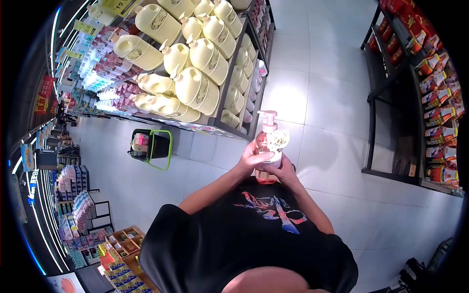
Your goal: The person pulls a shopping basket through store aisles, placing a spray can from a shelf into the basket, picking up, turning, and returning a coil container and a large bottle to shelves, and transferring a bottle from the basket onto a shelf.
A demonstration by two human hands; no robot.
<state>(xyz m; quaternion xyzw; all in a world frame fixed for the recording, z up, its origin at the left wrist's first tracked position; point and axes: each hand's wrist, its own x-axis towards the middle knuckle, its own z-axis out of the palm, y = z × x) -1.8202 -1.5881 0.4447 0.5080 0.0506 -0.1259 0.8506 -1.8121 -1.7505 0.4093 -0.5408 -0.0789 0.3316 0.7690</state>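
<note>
A pump bottle [262, 142] with a pink pump top and a clear pinkish body stands upright in front of my chest. A round patterned tag and a white label show on its right side. My left hand [255, 158] is wrapped round the bottle's left side, its thumb across the front. My right hand [285, 170] holds the bottle lower down on the right, with its fingers partly hidden by the bottle.
Large cream pump bottles [193, 90] fill a shelf unit [220, 105] ahead on the left. A black basket with a green rim [169, 151] sits on the floor [195, 171], holding a pink package. A dark rack [373, 122] with red packets [439, 115] stands right.
</note>
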